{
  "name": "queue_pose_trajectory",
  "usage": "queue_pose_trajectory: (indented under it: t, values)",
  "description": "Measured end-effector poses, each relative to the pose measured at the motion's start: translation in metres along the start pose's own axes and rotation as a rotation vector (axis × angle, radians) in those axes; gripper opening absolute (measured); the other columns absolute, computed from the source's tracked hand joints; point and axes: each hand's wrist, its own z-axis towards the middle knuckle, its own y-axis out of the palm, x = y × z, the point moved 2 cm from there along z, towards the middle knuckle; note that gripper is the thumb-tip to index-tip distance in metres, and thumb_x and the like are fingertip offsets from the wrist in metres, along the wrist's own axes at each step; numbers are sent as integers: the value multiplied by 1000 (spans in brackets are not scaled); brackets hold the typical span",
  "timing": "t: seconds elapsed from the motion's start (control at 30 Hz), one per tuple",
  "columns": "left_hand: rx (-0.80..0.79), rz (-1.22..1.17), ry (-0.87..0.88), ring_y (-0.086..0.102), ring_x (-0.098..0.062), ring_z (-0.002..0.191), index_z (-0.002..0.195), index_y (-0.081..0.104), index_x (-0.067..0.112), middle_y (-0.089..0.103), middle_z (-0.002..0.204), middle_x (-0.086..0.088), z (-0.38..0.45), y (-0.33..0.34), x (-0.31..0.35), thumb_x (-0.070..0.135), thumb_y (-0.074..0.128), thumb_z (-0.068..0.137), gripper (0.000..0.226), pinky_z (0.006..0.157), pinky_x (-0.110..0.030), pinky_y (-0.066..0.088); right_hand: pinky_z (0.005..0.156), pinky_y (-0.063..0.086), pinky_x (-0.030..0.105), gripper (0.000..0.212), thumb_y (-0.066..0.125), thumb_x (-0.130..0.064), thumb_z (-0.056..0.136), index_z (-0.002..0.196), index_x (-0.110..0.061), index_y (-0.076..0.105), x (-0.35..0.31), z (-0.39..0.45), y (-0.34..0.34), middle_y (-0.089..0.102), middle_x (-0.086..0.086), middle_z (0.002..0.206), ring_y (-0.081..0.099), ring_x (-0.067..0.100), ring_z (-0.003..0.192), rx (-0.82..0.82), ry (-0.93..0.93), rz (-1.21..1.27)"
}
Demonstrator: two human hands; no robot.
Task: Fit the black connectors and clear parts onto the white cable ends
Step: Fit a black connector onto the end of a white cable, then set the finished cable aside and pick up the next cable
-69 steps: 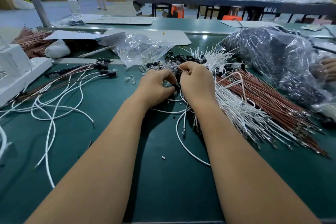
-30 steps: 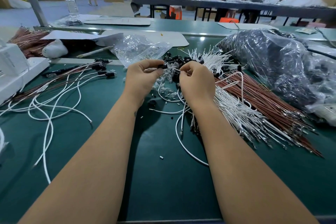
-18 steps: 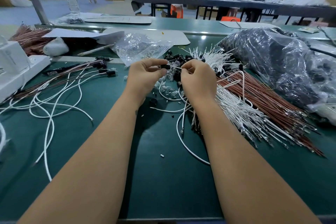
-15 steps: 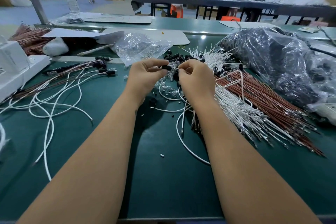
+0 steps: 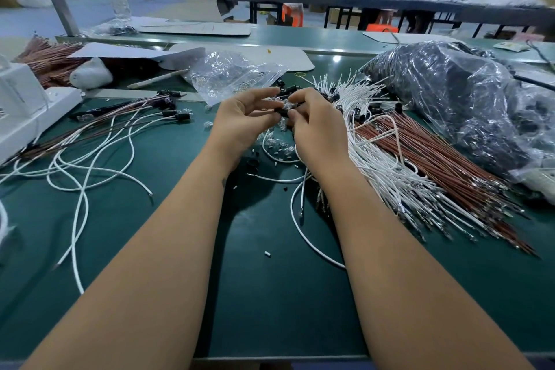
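Partly hidden between fingertips: black connector (image 5: 282, 112), pinched by left hand (image 5: 240, 120) and right hand (image 5: 318, 129). Cable end indistinct. Lowered slightly since earlier frame.

The right hand (image 5: 315, 129) hides the cable end entering the black connector (image 5: 282, 112).

No legible text or labels

1. Left hand (image 5: 243, 117) sits lower than 0.5 s ago, index finger now extended (earlier curled).
2. Black connector (image 5: 282, 112) now meets right hand (image 5: 315, 126); the short white cable stub between them is gone.
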Motion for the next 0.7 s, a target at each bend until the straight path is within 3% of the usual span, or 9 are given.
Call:
queue_pose_trajectory:
  t: [0.1,0.33,0.43,0.57,0.63,0.7]
  values:
    - [12,-16,17,69,-10,85,108,65,16,72,94,-3,0,0,0,-9,62,85,34,82,-21,54,70,48,30,17,53,-9,94,106,-14,65,1,1,0,71,5,92,64,20,82,-2,12,6]
    - [104,-13,71,67,-5,74,110,66,16,73,82,4,-1,1,2,-9,62,83,37,72,-15,50,69,39,23,23,58,-9,91,110,-14,70,-3,0,0,71,2,94,60,14,81,-81,-55,-35]
    - [303,98,100,62,-5,61,108,68,17,73,84,-3,1,-7,1,-4,62,83,33,58,-18,49,74,32,25,18,55,-6,93,105,-12,67,-1,2,-5,69,1,94,51,13,78,15,-33,-226]
    - [871,208,-26,68,-16,85,93,70,21,72,90,2,1,-41,1,3,55,85,24,79,-34,56,79,21,29,20,53,-3,90,100,-17,63,2,4,-15,65,-2,85,53,18,78,183,38,-420]
    - [977,249,-101,64,-17,96,104,65,23,69,97,8,-2,-46,3,2,49,84,34,88,-36,52,80,26,32,20,53,-2,89,100,-16,62,1,4,-17,64,-1,86,57,20,82,208,29,-460]
    - [945,540,-52,50,-20,119,124,53,25,61,120,7,-5,-41,7,-1,46,81,51,104,-41,37,77,29,32,19,52,-2,89,101,-14,61,0,5,-17,65,0,89,58,22,84,195,21,-445]
